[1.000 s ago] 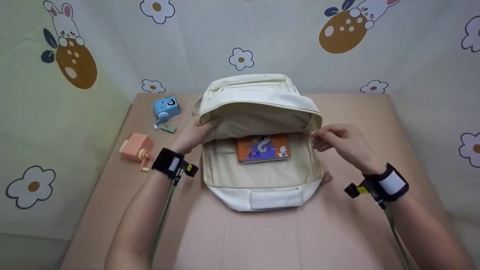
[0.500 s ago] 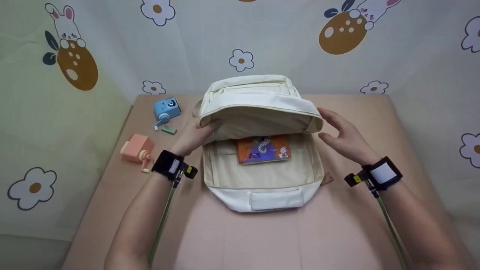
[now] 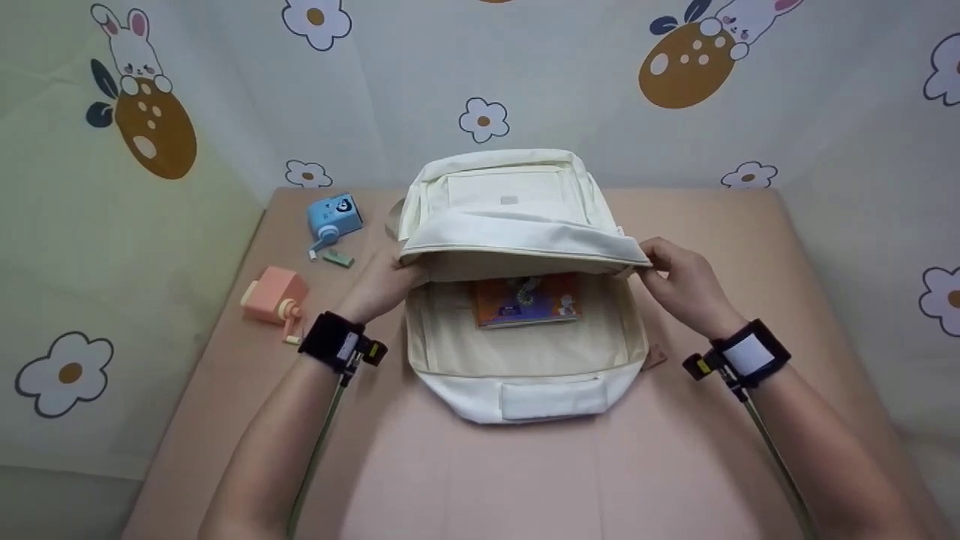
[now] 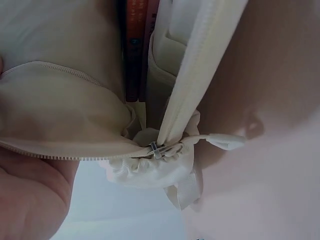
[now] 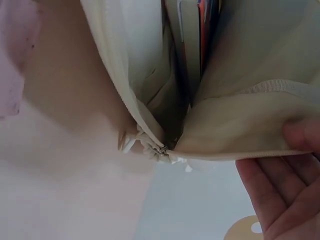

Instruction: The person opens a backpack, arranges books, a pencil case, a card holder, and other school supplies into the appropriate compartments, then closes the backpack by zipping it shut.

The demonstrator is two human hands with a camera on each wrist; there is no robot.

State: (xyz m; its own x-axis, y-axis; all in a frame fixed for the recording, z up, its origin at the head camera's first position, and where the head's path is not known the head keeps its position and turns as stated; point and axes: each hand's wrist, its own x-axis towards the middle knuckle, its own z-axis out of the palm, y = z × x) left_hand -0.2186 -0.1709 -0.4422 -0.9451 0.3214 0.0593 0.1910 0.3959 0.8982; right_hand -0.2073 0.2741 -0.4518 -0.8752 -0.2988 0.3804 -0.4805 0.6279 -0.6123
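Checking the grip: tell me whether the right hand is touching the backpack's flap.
Touching. The head view shows the right hand gripping the flap edge; the right wrist view shows its fingers under it.

Left hand (image 3: 382,283): reaching forward, fingers curling around an edge, wrist strapped.
Right hand (image 3: 684,283): reaching forward, fingers pinching an edge, palm facing inward, wrist strapped.
Forearms: extending forward, angling inward.

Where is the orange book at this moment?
In the head view, the orange book lies inside the open cream backpack, partly under its front flap, between the left hand and right hand.
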